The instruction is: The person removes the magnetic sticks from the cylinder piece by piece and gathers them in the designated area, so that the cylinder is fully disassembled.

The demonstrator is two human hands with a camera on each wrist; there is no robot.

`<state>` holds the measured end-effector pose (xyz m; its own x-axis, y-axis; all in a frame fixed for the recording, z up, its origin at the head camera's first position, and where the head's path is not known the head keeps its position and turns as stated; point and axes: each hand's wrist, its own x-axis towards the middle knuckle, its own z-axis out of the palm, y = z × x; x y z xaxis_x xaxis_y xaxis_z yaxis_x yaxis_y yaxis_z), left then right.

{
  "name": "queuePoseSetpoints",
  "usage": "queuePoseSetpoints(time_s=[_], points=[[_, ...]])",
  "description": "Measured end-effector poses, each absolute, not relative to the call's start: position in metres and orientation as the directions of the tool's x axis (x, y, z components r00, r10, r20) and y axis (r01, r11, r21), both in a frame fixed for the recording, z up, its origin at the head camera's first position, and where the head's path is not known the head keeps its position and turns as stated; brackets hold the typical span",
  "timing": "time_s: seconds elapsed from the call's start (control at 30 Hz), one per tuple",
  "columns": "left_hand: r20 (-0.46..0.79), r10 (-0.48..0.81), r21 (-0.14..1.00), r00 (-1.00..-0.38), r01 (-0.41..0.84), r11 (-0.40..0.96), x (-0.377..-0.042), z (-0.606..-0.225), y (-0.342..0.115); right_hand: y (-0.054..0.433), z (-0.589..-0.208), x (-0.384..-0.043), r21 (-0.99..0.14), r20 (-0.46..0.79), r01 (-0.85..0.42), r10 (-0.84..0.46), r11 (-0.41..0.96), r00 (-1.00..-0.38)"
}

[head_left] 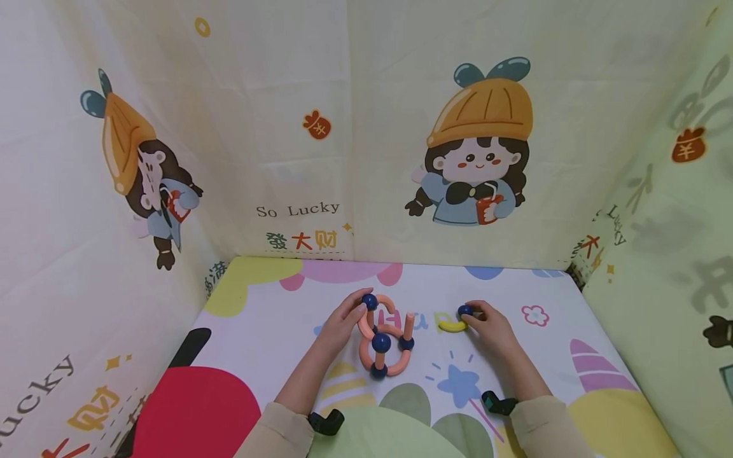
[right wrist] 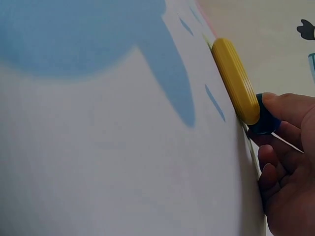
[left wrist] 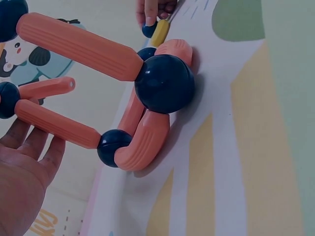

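A toy of orange rods and dark blue balls [head_left: 381, 343] stands on the table, curved rods at its base and straight ones upright. My left hand [head_left: 341, 324] holds it at the far left upright, fingers beside the top ball [head_left: 369, 301]. In the left wrist view, those fingertips lie against an orange rod [left wrist: 59, 124]. Off to the right, my right hand [head_left: 492, 326] pinches another blue ball [head_left: 465, 311] between thumb and fingers. A curved yellow rod [head_left: 453, 326] joins that ball and points left, low over the tabletop. In the right wrist view, the fingers partly hide the ball [right wrist: 266, 115].
A printed cloth covers the table [head_left: 275, 305], with cloth walls [head_left: 378, 178] at the back and sides. A red round shape [head_left: 195, 413] is at the front left, near a black strip [head_left: 191, 346]. Black wrist devices [head_left: 327, 422] sit by both sleeves.
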<state>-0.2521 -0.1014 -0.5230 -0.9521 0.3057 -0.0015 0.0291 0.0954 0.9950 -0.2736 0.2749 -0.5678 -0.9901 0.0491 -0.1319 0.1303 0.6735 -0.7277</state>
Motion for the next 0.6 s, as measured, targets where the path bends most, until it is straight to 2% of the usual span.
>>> queuePoseSetpoints(time_s=[0.6], points=[[0.013, 0.304, 0.993, -0.953, 0.048, 0.106, -0.2532, -0.5267, -0.101, 0.2712, -0.561, -0.2683, -0.733, -0.128, 0.139, 0.066, 0.666, -0.99]])
